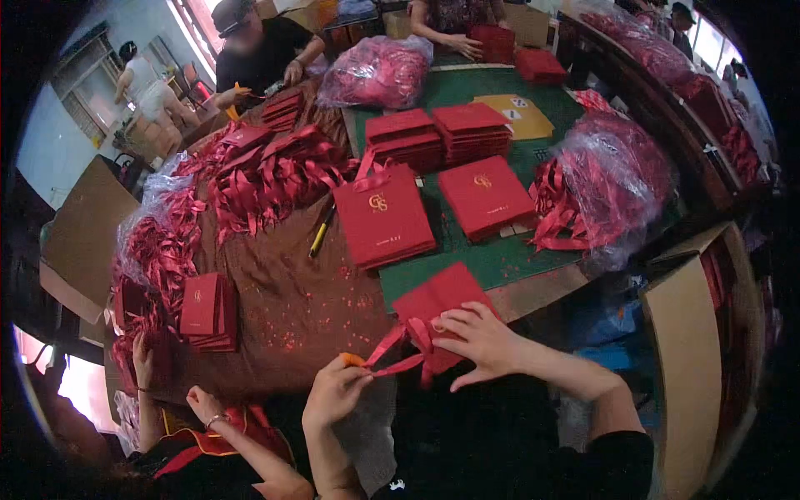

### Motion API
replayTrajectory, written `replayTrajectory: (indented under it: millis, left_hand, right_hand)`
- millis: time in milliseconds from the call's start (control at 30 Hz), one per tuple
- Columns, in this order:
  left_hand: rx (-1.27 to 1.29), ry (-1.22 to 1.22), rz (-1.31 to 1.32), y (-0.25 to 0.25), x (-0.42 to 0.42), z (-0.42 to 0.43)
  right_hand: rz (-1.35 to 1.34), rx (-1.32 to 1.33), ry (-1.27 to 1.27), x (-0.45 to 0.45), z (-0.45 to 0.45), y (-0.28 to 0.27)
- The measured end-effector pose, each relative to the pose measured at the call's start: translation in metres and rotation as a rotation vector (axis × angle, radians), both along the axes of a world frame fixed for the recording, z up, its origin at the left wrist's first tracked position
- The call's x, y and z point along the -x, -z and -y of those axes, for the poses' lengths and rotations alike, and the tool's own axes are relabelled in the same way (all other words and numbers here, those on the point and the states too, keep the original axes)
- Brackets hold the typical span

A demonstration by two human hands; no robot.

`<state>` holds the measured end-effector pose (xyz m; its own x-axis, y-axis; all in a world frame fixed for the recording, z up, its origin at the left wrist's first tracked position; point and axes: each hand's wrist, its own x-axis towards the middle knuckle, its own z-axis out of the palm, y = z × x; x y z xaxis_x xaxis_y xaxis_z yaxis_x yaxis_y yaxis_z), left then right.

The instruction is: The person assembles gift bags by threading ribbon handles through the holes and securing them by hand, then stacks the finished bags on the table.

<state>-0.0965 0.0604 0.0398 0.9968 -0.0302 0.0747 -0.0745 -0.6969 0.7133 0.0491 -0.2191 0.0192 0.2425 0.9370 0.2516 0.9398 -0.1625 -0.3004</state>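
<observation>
My left hand (337, 390) pinches the red ribbon (392, 350) of a red paper bag (442, 296) at the table's near edge; something orange (353, 360) sits by those fingertips, too small to make out. My right hand (479, 343) lies over the bag, fingers spread wide, hiding most of its gold print; I can't tell whether the bag rests on the green mat (425, 279). Crinkled plastic (625, 175) blurs the ribbons bundled inside. The cardboard box (687, 358) at right is cut off below.
</observation>
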Motion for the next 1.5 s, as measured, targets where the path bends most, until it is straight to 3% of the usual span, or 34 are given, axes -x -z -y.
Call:
replayTrajectory:
  millis: [33, 100, 133, 200, 233, 267, 300, 367, 433, 467, 533, 567, 633, 700, 833, 967, 1033, 1067, 1167, 1300, 1367, 1467, 1500]
  left_hand:
    - [0.008, 0.018, -0.047, -0.005, 0.001, -0.001]
    - [0.262, 0.062, -0.12, -0.003, 0.004, -0.007]
    - [0.251, 0.142, -0.015, -0.004, 0.002, -0.012]
    - [0.579, 0.163, 0.194, 0.007, -0.001, -0.028]
    - [0.765, 0.23, 0.421, 0.011, -0.011, -0.033]
    - [1.172, 0.108, 0.498, 0.003, -0.02, -0.027]
    - [1.577, -0.028, 0.567, -0.006, -0.032, -0.019]
    - [1.437, -0.175, 0.553, -0.023, -0.074, -0.021]
    - [1.151, -0.445, 0.507, -0.033, -0.119, -0.026]
    - [1.277, -0.469, 0.439, -0.029, -0.135, -0.023]
    - [1.621, -0.071, 0.157, -0.025, -0.141, -0.039]
    - [1.007, -0.521, 0.364, 0.002, -0.176, -0.016]
    - [0.998, -0.533, 0.189, -0.002, -0.186, -0.001]
    - [0.836, -0.557, 0.114, 0.014, -0.2, 0.0]
    - [0.74, -0.521, 0.227, 0.037, -0.21, 0.002]
    - [0.827, -0.494, 0.145, 0.02, -0.203, 0.011]
    - [0.822, -0.476, 0.288, 0.049, -0.211, 0.001]
    - [0.865, -0.539, 0.201, 0.027, -0.205, 0.011]
    - [0.819, -0.54, 0.247, 0.045, -0.211, 0.003]
    - [0.889, -0.505, 0.248, 0.044, -0.21, 0.003]
    - [0.905, -0.501, 0.254, 0.046, -0.213, 0.003]
    - [0.841, -0.477, 0.29, 0.044, -0.21, 0.003]
    - [0.799, -0.568, 0.337, 0.044, -0.208, 0.006]
  right_hand:
    - [0.028, 0.118, 0.021, 0.007, 0.002, -0.004]
    - [0.273, 0.233, -0.06, 0.01, 0.011, 0.002]
    - [0.139, 0.153, -0.088, 0.009, 0.011, -0.009]
    - [-0.024, -0.111, -0.212, -0.009, 0.005, -0.049]
    - [-0.115, -0.233, -0.157, -0.017, -0.001, -0.077]
    - [-0.248, -0.217, 0.005, -0.028, -0.009, -0.099]
    - [-0.417, -0.466, 0.03, -0.052, -0.024, -0.109]
    - [-0.68, -0.698, 0.299, -0.095, -0.057, -0.115]
    - [-1.187, -0.959, 0.399, -0.136, -0.094, -0.098]
    - [-1.08, -1.004, 0.506, -0.152, -0.109, -0.081]
    - [-0.854, -0.974, 0.703, -0.175, -0.132, -0.046]
    - [-0.748, -0.877, 0.785, -0.174, -0.137, -0.034]
    - [-0.508, -0.645, 0.95, -0.165, -0.145, -0.021]
    - [-0.722, -0.615, 0.905, -0.16, -0.142, -0.019]
    - [-0.318, -0.664, 0.972, -0.169, -0.153, 0.008]
    - [-0.396, -0.575, 0.998, -0.161, -0.155, 0.008]
    - [-0.34, -0.547, 0.9, -0.163, -0.152, 0.016]
    - [-0.299, -0.528, 0.921, -0.158, -0.15, 0.009]
    - [-0.156, -0.587, 0.938, -0.139, -0.124, -0.012]
    - [0.257, -0.086, 1.01, -0.128, -0.056, -0.002]
    - [0.178, 0.168, 0.971, -0.118, -0.031, 0.008]
    - [0.376, 0.152, 0.921, -0.104, -0.008, 0.025]
    - [0.402, 0.028, 0.902, -0.098, -0.002, 0.025]
